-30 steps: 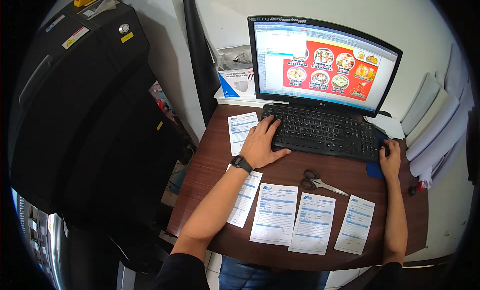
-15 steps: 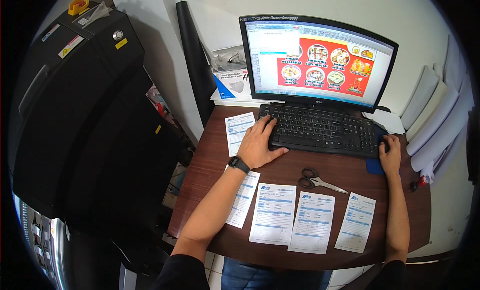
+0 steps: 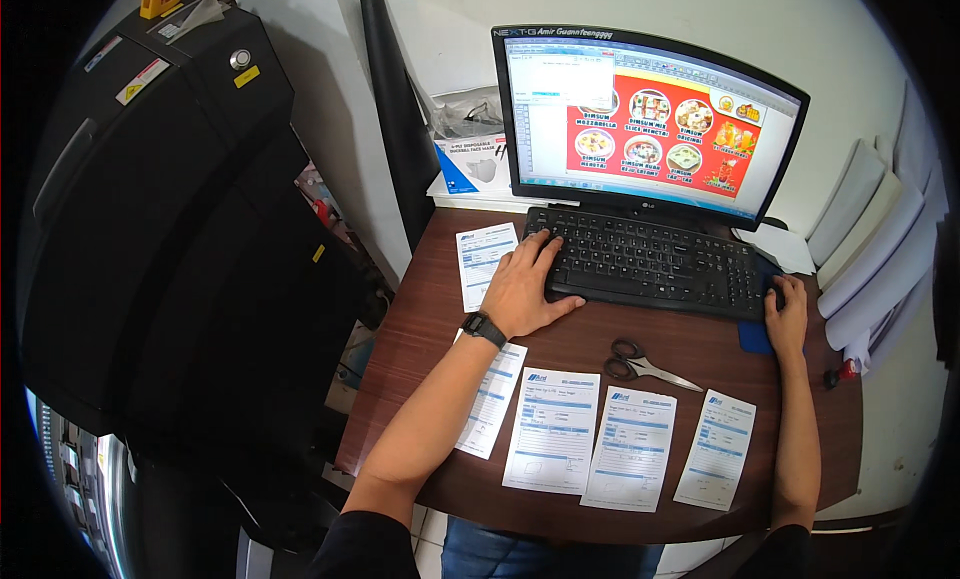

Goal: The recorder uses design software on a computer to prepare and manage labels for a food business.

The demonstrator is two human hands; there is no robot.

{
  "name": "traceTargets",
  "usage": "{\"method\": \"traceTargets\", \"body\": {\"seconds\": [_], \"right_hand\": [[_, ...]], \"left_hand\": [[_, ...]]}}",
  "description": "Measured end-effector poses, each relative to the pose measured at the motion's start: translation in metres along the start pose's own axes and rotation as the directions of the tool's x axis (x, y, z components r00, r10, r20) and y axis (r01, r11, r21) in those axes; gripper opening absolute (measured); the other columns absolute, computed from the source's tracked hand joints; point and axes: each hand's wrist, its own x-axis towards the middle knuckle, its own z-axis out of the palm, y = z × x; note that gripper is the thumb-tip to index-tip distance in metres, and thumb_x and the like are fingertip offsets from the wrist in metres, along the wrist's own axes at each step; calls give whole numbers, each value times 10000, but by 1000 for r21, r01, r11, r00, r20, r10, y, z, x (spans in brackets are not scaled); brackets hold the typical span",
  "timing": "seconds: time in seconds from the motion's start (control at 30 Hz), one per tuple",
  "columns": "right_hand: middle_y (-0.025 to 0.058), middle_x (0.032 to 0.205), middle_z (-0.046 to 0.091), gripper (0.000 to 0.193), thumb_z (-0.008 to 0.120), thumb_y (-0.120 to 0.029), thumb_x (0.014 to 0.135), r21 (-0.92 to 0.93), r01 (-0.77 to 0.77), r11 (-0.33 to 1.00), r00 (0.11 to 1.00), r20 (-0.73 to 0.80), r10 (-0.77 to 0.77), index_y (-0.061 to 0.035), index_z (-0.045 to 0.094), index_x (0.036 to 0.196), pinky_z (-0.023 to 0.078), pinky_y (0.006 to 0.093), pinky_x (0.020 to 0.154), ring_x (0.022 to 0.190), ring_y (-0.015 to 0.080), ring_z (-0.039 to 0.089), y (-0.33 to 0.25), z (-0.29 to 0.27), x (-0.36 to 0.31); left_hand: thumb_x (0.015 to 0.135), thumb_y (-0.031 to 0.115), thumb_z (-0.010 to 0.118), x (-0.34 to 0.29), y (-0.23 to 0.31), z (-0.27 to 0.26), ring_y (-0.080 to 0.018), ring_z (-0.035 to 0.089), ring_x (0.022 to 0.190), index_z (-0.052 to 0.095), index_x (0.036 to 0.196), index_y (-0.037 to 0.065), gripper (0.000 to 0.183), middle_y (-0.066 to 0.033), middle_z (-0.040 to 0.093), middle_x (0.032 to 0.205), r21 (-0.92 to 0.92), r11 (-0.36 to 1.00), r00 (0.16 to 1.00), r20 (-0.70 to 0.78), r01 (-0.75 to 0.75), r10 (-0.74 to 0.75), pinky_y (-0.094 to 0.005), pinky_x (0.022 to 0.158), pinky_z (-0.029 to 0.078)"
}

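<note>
My left hand (image 3: 520,284) rests at the left end of the black keyboard (image 3: 645,264), fingers stretched over its keys and thumb out to the side. A dark watch (image 3: 484,328) is on that wrist. At the keyboard's right, my right hand (image 3: 787,314) is curled over a dark computer mouse (image 3: 777,293), mostly hidden under the fingers, on a blue mouse pad (image 3: 754,337). Behind the keyboard stands a monitor (image 3: 655,129) showing a red food layout and a small white window at its upper left. Scissors (image 3: 652,367) lie below the keyboard, their blades pointing right.
Filled-in paper forms (image 3: 551,429) lie along the near side of the brown desk (image 3: 420,279); another form (image 3: 484,264) is beside the keyboard. A mask box (image 3: 474,167) stands left of the monitor. Paper rolls (image 3: 870,234) lean at right. A large black machine (image 3: 170,229) fills the left.
The whole view has shifted slightly, so the desk things sit a little further right. In the monitor's small window, a blue-highlighted list has shrunk to a short field. Both hands keep their places.
</note>
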Motion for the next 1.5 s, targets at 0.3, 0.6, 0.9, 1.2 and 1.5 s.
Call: {"method": "traceTargets", "body": {"seconds": [0.3, 0.6, 0.9, 1.2, 1.5], "right_hand": [[162, 1277, 630, 294, 639, -135, 950, -8, 6, 1000, 1000, 5, -6, -3, 705, 1205, 480, 427, 1045, 1211, 356, 604, 3, 2, 0], [167, 1281, 632, 289, 643, -131, 944, -6, -5, 1000, 1000, 7, 5, 0, 710, 1192, 482, 428, 1044, 1206, 364, 606, -1, 0, 0], [166, 1283, 633, 286, 645, -138, 947, -13, 1, 1000, 1000, 0, -1, -3, 715, 1189, 481, 428, 1049, 1214, 363, 603, 0, 0, -1], [157, 1299, 629, 293, 649, -146, 948, -14, -25, 1000, 1000, 15, 25, -14, 712, 1201, 479, 430, 1053, 1230, 355, 598, 1, 0, 0], [159, 1292, 629, 296, 647, -139, 947, -23, -12, 1000, 1000, 14, 13, -13, 708, 1207, 484, 426, 1048, 1220, 354, 602, 1, 1, 0]], "left_hand": [[783, 552, 848, 0, -1, 1, -408, 471, 1420, 457, 1535, 20, 1000, -244, 436, 1564, -5, 1000, 1000, 5, -2, 2, -479, 1170, 395], [784, 558, 846, 0, -1, 2, -407, 476, 1415, 458, 1535, 22, 1001, -242, 439, 1561, 5, 1000, 1000, 4, -6, 6, -475, 1167, 399], [778, 554, 851, 0, -1, 1, -407, 481, 1411, 459, 1536, 19, 1007, -242, 443, 1558, 6, 1000, 1000, 3, -5, 5, -474, 1164, 405], [803, 565, 820, 1, -1, 1, -400, 442, 1441, 439, 1550, 20, 1000, -232, 419, 1576, -9, 1000, 999, 35, 12, -12, -475, 1180, 378], [780, 562, 852, 0, -1, 1, -404, 465, 1428, 459, 1542, 27, 1010, -231, 439, 1569, 4, 1000, 1000, 15, 14, -14, -473, 1173, 402]]}}
